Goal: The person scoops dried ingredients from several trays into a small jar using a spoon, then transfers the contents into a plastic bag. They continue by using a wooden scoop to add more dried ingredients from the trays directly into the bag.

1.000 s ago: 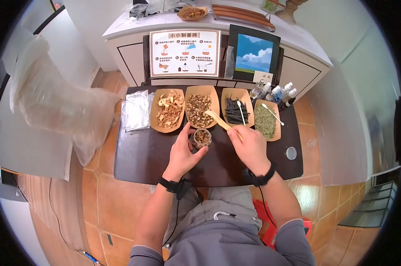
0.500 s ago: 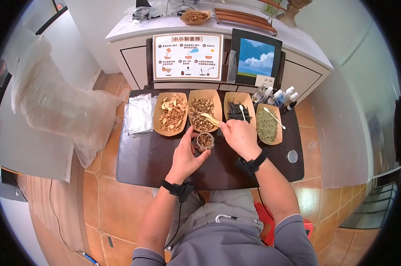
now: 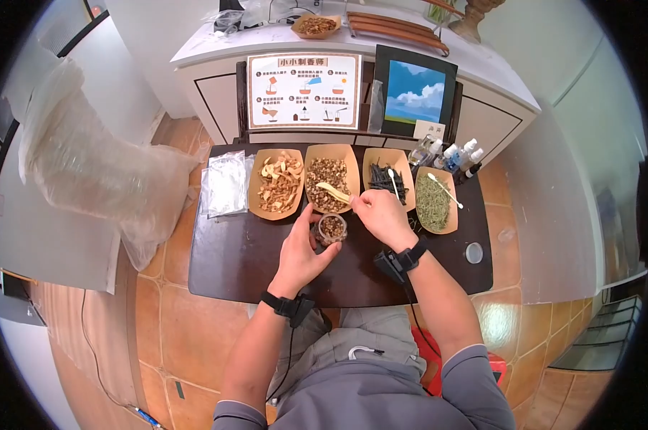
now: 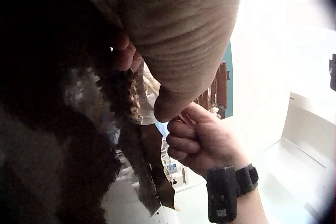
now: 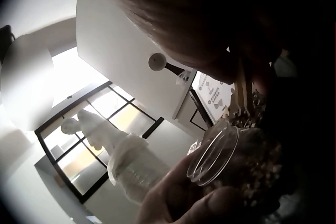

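Note:
My left hand [image 3: 300, 254] holds a small clear jar [image 3: 332, 228] upright on the dark table, fingers and thumb round its sides. Brown dried bits lie inside the jar, and its open mouth shows in the right wrist view. Pinched in my right hand [image 3: 385, 216] are light wooden tongs [image 3: 333, 192]. Their tips reach into the second paper tray [image 3: 331, 151], among the brown chopped bits [image 3: 329, 174], just behind the jar. The two prongs [image 5: 242, 90] show side by side in the right wrist view, while much of the right hand is in shadow there.
Other paper trays hold pale dried slices [image 3: 279, 183], dark sticks [image 3: 383, 179] and green dried herb [image 3: 433, 204]; white sticks lie across the last two. Silvery packets [image 3: 226, 185] lie left. Spray bottles [image 3: 449, 154] stand back right, near a round clear lid [image 3: 473, 252]. Behind stands a picture sign [image 3: 304, 93].
The right hand has moved left and turned over, bringing the tongs lower across the bits in the second tray. The left hand keeps its hold on the jar. The head view has shifted slightly.

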Available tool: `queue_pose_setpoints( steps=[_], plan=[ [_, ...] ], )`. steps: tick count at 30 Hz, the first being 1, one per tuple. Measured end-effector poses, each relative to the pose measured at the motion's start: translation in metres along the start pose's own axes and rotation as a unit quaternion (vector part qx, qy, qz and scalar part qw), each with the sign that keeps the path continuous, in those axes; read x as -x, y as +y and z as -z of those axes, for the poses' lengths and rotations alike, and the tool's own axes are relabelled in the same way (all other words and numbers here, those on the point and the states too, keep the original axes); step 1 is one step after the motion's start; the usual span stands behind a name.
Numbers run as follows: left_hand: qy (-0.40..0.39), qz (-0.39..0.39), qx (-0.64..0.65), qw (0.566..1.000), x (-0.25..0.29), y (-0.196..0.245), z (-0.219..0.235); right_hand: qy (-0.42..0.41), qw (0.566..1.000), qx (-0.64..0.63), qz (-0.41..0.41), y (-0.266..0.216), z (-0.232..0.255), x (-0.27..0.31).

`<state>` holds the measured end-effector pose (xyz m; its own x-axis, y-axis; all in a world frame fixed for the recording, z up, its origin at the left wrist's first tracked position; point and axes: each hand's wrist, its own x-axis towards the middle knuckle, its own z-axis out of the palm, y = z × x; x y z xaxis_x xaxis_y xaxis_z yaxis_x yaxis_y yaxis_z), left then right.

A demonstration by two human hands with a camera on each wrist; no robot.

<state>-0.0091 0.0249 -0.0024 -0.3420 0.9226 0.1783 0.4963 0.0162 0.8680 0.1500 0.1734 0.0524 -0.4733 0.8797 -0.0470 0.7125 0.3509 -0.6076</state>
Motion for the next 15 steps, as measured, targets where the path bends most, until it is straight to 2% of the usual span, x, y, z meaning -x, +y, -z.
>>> queue_pose_setpoints(
  steps=[7,11,15],
  plan=[
    [-0.001,0.002,-0.005,1.000,0.000,0.000,0.000,-0.012,0.994,-0.105,-0.007,0.021,-0.007,-0.009],
    [0.003,-0.003,-0.005,1.000,0.000,-0.001,-0.001,-0.013,0.992,-0.124,-0.018,0.023,-0.002,-0.006],
    [0.001,-0.002,-0.004,1.000,0.000,0.000,0.000,0.007,0.989,-0.147,0.007,0.024,0.008,0.007]
  ],
)
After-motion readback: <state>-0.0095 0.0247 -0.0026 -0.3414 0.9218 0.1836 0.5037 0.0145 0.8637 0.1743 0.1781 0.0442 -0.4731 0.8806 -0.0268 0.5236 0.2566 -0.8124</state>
